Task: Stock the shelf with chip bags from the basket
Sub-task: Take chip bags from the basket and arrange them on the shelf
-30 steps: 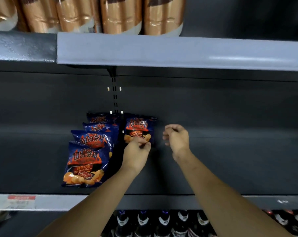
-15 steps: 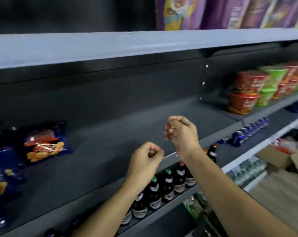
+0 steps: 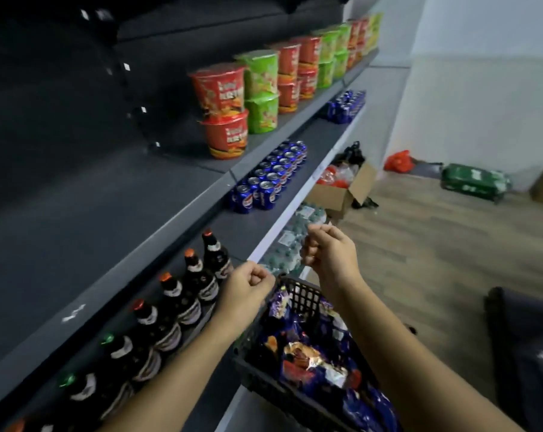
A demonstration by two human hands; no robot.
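Above a black mesh basket heaped with blue chip bags, a person's two bare hands hover beside a shop's shelving. The left hand sits just over the basket's far left corner, its fingers curled into a fist that holds nothing. The right hand is raised a little higher, over the basket's far rim, its fingers likewise curled on nothing. The chip bags lie jumbled inside the basket, and one stands up against its far wall. Up and to the left of the basket runs a dark grey shelf. On the tier beneath it, immediately left of the basket, stands a row of dark glass bottles with orange and green caps. Blue drink cans are packed together farther along that same tier, beyond the basket. Red and green noodle cups are stacked two high on the grey shelf, well beyond the basket. Shrink-wrapped water bottles show just past the basket's far rim, behind the right hand. An open cardboard box rests on the wooden floor farther off. A green pack and a red bag lie far beyond the basket, to its right, near the wall.
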